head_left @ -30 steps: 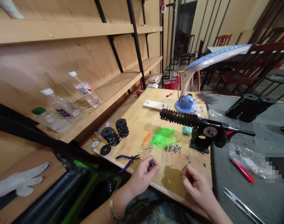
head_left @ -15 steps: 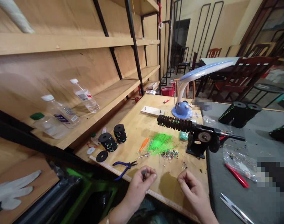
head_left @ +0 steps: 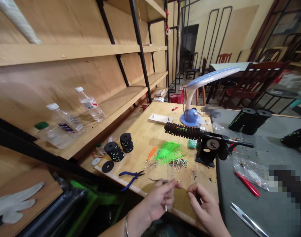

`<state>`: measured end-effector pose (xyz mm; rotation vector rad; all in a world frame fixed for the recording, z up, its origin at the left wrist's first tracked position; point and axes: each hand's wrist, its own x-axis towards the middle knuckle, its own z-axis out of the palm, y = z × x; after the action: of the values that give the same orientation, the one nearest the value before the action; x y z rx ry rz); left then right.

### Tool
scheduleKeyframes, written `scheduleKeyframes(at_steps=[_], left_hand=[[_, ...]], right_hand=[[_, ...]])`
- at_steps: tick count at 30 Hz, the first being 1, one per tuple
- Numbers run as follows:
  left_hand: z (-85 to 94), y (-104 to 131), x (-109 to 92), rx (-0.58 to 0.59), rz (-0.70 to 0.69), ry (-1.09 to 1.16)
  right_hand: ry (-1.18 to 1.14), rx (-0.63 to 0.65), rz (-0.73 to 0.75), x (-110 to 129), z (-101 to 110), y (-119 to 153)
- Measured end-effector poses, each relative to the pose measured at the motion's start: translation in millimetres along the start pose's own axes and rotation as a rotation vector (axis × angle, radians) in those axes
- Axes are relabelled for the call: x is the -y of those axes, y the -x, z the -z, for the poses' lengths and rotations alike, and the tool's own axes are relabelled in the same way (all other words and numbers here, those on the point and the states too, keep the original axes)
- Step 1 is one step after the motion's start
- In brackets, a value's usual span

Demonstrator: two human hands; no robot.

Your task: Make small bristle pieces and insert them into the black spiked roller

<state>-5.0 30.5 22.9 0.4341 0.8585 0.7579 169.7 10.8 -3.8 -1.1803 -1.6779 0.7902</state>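
My left hand (head_left: 162, 195) is closed over the near edge of the wooden table. A slim grey metal tool (head_left: 155, 180) pokes out past its fingers, and a short white end shows below the palm; its kind is unclear. To its right, my right hand (head_left: 203, 202) is curled with thumb and forefinger pinched together; anything between them is too small to make out. Beyond the hands lie a pile of multicoloured beads (head_left: 178, 164) and a bundle of bright green strands (head_left: 168, 151). Blue-handled pliers (head_left: 131, 177) rest left of my left hand.
A black clamp device (head_left: 211, 146) carries a ribbed black foam roll (head_left: 182, 130). Black spools (head_left: 113, 151), an orange-handled tool (head_left: 151, 154) and a blue lamp (head_left: 191, 117) stand or lie around. Scissors (head_left: 249, 220) and a red pen-like stick (head_left: 248, 184) are on the grey surface.
My left hand has moved right and turned, coming closer to my right hand, and the grey tool now points left. The right hand stays nearly in place. The view has shifted slightly.
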Motion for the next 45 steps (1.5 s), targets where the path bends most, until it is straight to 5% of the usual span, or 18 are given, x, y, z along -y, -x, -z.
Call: scheduleKeyframes(at_steps=[8, 11, 15, 21, 32, 35, 39, 45], left_hand=[[-11.2, 3.8, -3.6, -0.178, -0.480, -0.512], [-15.5, 12.5, -9.4, -0.180, -0.594, -0.726], [-19.9, 19.8, -10.4, -0.156, -0.629, -0.856], [-19.0, 21.4, -6.8, -0.091, -0.654, -0.878], [-4.7, 19.3, -10.8, -0.210, -0.671, -0.942], [7.6, 18.5, -21.6, -0.248, -0.717, -0.990], [47.1, 16.1, -49.1, -0.519, -0.842, -1.225], [117.6, 7.1, -80.0, -0.920, -0.666, -1.700]], right_hand=[[0.153, 0.133, 0.098, 1.5, 12.0, -1.9], [0.121, 0.087, 0.097, 9.8, 18.9, -3.4], [-0.030, 0.012, 0.053, 22.9, 17.4, -5.1], [-0.419, 0.168, -0.130, 27.8, -3.6, -5.7], [-0.157, 0.061, -0.216, 20.3, -20.7, -0.6], [-0.194, 0.024, -0.264, 18.5, -21.9, -1.0], [-0.264, -0.040, -0.317, 15.1, -22.1, -0.3], [-0.303, -0.090, -0.375, 5.8, -23.0, 4.9]])
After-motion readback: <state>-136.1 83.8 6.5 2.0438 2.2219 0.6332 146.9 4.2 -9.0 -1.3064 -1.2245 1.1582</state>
